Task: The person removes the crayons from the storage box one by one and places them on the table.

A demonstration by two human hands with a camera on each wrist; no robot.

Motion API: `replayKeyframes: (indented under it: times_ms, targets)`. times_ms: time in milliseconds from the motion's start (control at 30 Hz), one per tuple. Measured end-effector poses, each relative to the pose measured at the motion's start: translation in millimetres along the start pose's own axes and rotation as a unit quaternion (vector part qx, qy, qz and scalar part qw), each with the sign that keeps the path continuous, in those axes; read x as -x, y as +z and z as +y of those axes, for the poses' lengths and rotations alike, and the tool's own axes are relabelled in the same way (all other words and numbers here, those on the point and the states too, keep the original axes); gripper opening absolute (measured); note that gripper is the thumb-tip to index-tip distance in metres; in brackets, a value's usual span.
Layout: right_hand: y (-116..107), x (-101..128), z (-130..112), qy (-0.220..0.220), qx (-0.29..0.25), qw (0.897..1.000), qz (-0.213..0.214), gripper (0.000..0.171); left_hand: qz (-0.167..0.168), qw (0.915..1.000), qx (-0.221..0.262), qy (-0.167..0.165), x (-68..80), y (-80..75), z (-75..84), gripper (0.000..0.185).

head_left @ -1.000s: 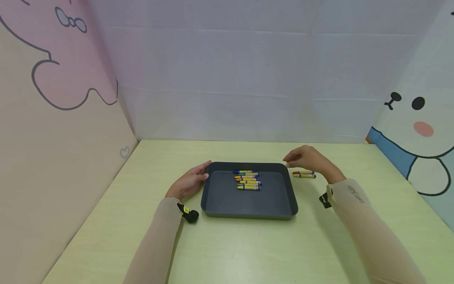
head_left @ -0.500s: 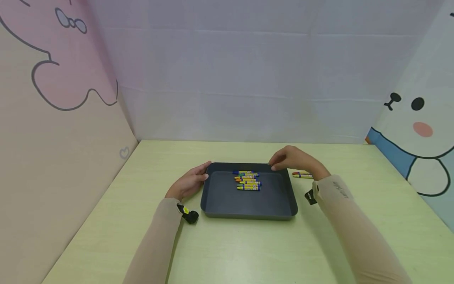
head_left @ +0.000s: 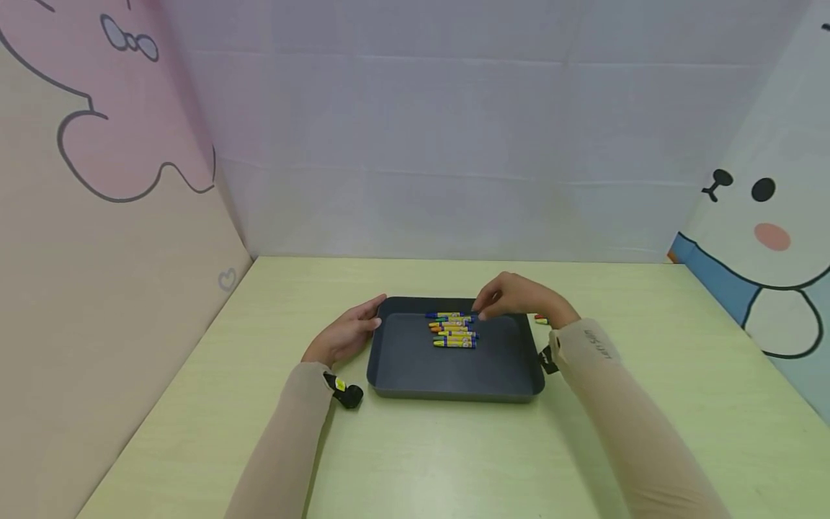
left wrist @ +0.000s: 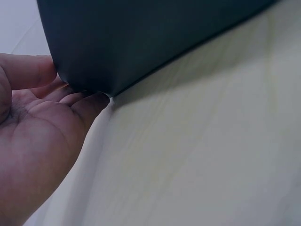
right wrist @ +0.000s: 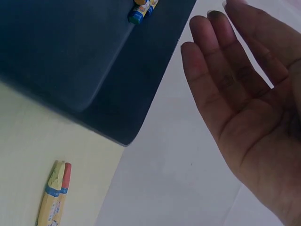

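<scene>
Table: pale green wooden tabletop [head_left: 454, 461], bearing everything listed below; pastel cartoon wall panels stand round three sides of it.
Tray: dark grey rectangular plastic tray [head_left: 415, 375] with raised walls and rounded corners, resting flat near the middle of the table; the landmark for the entries below.
Left hand: left hand [head_left: 344, 333] at the tray's left wall, near its far-left corner; fingers relaxed and nearly straight, fingertips [left wrist: 94, 100] touching the outside of the wall at its base, thumb at the rim; nothing gripped.
Right hand: right hand [head_left: 515, 297] over the tray's far-right part, palm down; fingers [right wrist: 214, 33] spread straight and loose in the right wrist view, holding nothing; fingertips just beside the right end of the crayon row.
Crayons in tray: row of short wax crayons with yellow-and-blue paper wrappers [head_left: 454, 329], lying side by side on the tray floor, in its far half, roughly centred between the side walls.
Crayons outside tray: two like-wrapped crayons, one red-tipped [right wrist: 56, 190], lying together on the table just beyond the tray's right wall, mostly hidden behind the right wrist in the head view.
</scene>
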State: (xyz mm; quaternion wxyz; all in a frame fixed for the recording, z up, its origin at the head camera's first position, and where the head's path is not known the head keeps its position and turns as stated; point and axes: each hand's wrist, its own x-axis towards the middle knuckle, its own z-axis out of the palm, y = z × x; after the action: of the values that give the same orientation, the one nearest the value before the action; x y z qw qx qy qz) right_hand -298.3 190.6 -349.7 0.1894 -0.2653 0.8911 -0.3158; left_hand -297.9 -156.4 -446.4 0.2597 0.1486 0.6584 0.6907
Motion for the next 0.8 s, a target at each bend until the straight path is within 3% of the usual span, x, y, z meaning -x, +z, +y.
replayKeyframes:
  times_ms: [400,800]
  targets:
    - [16,-17,0,0.006,-0.009,0.999,-0.048,0.021,0.002,1.0000,-0.003,0.002,-0.4,0.8,-0.4,0.063]
    - [26,-21,-3,0.000,0.027,0.997,-0.073,0.012,0.001,1.0000,-0.009,-0.001,0.6,0.8,-0.1,0.063]
